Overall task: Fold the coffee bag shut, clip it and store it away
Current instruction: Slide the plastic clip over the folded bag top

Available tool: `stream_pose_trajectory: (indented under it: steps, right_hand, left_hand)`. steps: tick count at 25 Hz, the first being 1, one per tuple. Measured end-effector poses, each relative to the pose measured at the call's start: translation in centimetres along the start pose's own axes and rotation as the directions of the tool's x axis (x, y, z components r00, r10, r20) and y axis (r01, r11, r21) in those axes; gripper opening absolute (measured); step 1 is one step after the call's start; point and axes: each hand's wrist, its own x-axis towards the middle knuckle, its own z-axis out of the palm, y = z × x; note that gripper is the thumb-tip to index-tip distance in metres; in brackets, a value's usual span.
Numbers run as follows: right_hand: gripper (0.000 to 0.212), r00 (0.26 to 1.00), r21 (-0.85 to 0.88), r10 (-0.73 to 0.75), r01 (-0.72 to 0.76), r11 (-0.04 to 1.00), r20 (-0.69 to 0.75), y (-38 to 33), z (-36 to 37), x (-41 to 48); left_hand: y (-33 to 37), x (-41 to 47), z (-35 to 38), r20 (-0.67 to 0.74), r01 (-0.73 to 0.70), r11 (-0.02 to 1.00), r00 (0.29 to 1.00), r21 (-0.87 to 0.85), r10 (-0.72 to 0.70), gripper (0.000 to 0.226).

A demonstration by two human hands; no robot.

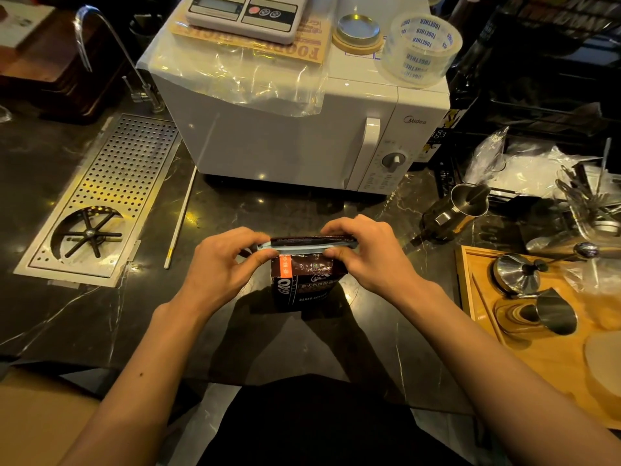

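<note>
A dark brown coffee bag [307, 284] with an orange label stands upright on the black marble counter, just in front of me. Its top is folded flat, with a pale strip [302, 247] running along the fold. My left hand [228, 260] pinches the left end of the folded top. My right hand [363, 252] pinches the right end, fingers curled over the far side. I cannot tell whether the pale strip is a clip or the bag's own seal.
A white microwave [295, 129] stands right behind the bag, with a scale [247, 13] and tape roll [421, 48] on top. A perforated drain tray [97, 203] lies left. Right: a steel pitcher [460, 206] and a wooden tray [470, 297] with metal tools.
</note>
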Motion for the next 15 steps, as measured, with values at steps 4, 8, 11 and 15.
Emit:
stream_pose_trajectory:
  steps: [4, 8, 11, 15]
  right_hand:
    - [0.026, 1.0, 0.01, -0.012, 0.012, 1.0, -0.012, 0.0, 0.1, -0.2]
    - [0.028, 0.999, 0.019, -0.031, 0.032, 0.999, -0.042, 0.1, 0.3, -0.3]
    - [0.028, 0.999, 0.021, -0.028, 0.029, 0.999, -0.039, 0.1, 0.4, -0.3]
    - [0.028, 0.998, 0.02, -0.045, 0.045, 0.999, -0.041, 0.1, 0.4, -0.3]
  left_hand:
    - [0.5, -0.2, 0.3, -0.051, -0.012, 1.0, 0.999, -0.004, 0.012, 0.02]
    - [1.1, -0.3, 0.6, -0.101, 0.062, 0.985, 0.992, -0.158, -0.079, 0.016]
    - [1.2, -0.4, 0.7, -0.105, 0.079, 0.981, 0.989, -0.18, -0.099, 0.014]
    - [1.2, -0.5, 0.7, -0.103, 0.078, 0.982, 0.99, -0.175, -0.097, 0.013]
